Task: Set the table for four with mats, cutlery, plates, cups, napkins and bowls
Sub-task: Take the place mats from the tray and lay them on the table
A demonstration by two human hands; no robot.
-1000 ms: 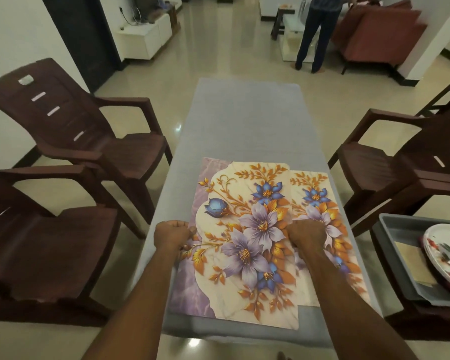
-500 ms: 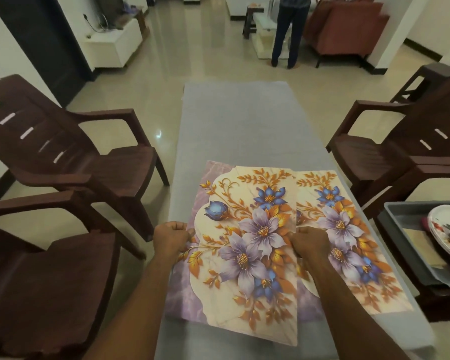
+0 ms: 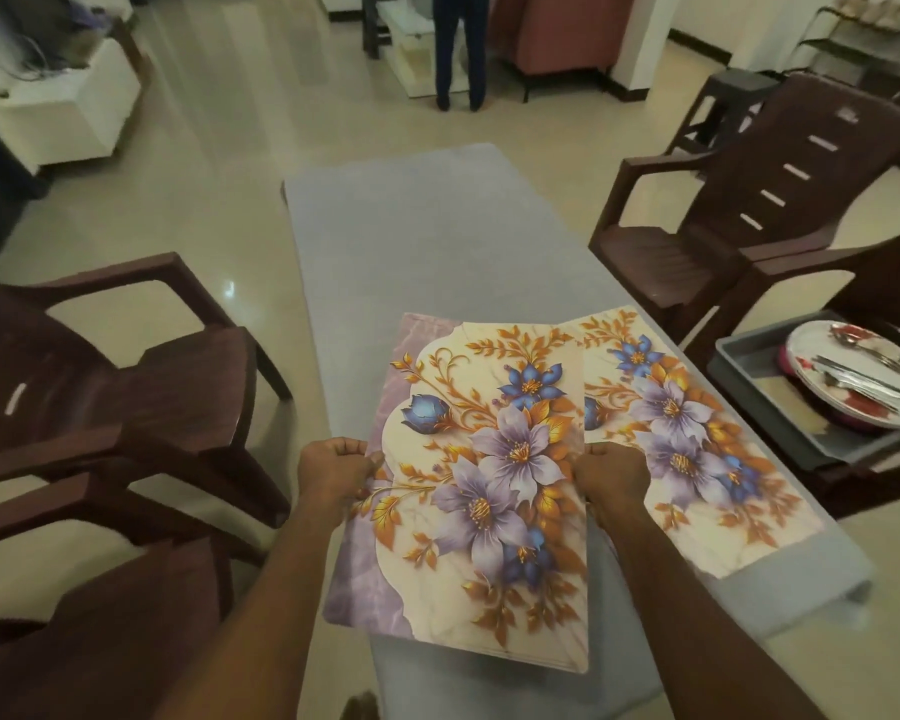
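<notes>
Stack of floral mats (image 3: 489, 491) held at the near end of the grey table (image 3: 437, 241), long axis running near to far. Left hand (image 3: 333, 472) pinches the stack's left edge, fingers curled; right hand (image 3: 611, 475) grips its right edge likewise. One mat (image 3: 697, 439) already lies flat just right of the stack, partly tucked under it. Free table lies far of both hands; judged next placement goes that way, either hand equally near.
</notes>
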